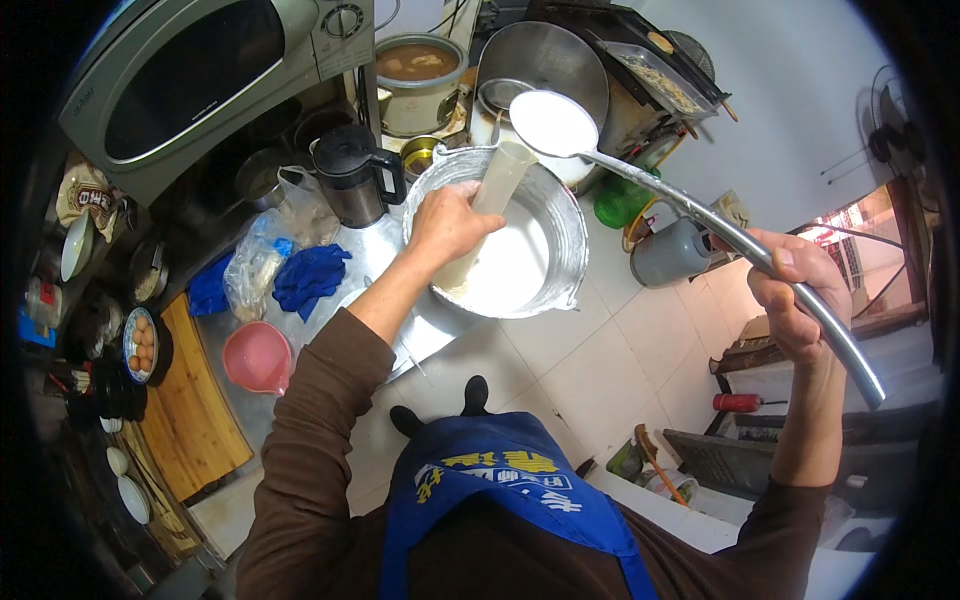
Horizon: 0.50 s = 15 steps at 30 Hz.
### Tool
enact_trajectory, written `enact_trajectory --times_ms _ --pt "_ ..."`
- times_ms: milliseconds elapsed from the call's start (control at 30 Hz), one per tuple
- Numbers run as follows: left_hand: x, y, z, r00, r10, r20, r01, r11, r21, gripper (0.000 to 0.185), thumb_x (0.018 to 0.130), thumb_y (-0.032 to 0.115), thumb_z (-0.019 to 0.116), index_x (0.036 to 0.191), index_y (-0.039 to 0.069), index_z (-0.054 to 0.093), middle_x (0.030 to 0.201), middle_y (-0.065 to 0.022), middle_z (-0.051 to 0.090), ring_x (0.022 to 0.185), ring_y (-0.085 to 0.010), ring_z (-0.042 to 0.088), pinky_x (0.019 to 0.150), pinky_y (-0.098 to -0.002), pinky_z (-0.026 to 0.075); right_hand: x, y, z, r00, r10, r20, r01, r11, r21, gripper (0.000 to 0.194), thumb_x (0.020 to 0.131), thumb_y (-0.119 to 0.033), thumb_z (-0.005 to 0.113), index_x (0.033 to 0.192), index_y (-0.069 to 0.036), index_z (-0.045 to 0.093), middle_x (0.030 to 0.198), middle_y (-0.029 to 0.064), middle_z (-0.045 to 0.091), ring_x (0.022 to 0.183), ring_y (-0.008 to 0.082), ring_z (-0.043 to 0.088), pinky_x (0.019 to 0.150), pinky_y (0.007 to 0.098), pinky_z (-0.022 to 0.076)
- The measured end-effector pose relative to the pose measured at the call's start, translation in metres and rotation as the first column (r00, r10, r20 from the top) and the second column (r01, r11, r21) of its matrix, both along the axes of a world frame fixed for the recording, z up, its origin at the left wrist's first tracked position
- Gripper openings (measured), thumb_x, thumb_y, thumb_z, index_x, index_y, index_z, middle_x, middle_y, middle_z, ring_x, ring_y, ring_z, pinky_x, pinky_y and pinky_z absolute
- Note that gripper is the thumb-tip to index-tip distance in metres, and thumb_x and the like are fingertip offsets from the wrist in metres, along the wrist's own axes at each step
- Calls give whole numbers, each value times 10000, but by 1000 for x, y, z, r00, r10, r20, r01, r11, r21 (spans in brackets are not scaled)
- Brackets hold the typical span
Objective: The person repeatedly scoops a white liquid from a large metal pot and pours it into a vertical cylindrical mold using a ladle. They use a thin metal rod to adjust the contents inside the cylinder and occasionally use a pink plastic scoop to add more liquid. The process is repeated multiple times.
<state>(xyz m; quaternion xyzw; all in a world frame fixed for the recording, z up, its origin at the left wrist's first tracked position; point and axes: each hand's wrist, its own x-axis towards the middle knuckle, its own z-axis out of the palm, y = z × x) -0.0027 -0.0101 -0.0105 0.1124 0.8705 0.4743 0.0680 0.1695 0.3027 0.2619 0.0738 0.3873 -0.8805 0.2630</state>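
My left hand (452,223) grips a tall translucent plastic cylinder (496,187), held tilted over a large metal pot (568,247). White liquid (514,262) lies in the pot, and the cylinder's lower end is inside the pot's rim. In my right hand (799,292) is the long metal handle of a ladle (553,124). The ladle's bowl is full of white liquid and stands above the pot's far rim, close to the mouth of the cylinder. Whether the bowl touches the cylinder I cannot tell.
Left of the pot are a dark-lidded jug (352,180), a blue cloth (311,279), plastic bags (259,259) and a pink bowl (257,356). Behind stand a pot of brown liquid (418,94) and a microwave oven (202,75). A gas cylinder (670,253) stands on the floor at right.
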Motion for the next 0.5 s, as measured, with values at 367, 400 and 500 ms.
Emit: enact_trajectory --times_ms 367,400,500 --pt "-6 6 -1 1000 11 20 -11 999 -39 520 801 279 883 1281 102 787 1015 -143 823 903 -262 796 861 -385 603 1 -2 -1 997 -57 -58 67 976 206 494 1079 -66 407 1462 244 364 732 228 653 409 211 658 319 263 562" --pt "-8 7 -3 1000 10 19 -10 999 -35 520 802 280 883 1282 103 788 1015 -144 823 902 -263 797 861 -386 603 1 -2 -1 997 -55 -54 65 975 213 495 1078 -65 411 1469 235 368 729 225 651 409 210 658 318 261 560" --pt "-8 8 -1 999 16 36 -15 999 -43 517 803 284 882 1280 106 790 1013 -149 823 902 -267 798 861 -388 602 3 -2 -1 997 -57 -56 69 967 243 496 1073 -62 425 1486 211 381 718 213 646 411 208 662 319 255 556"
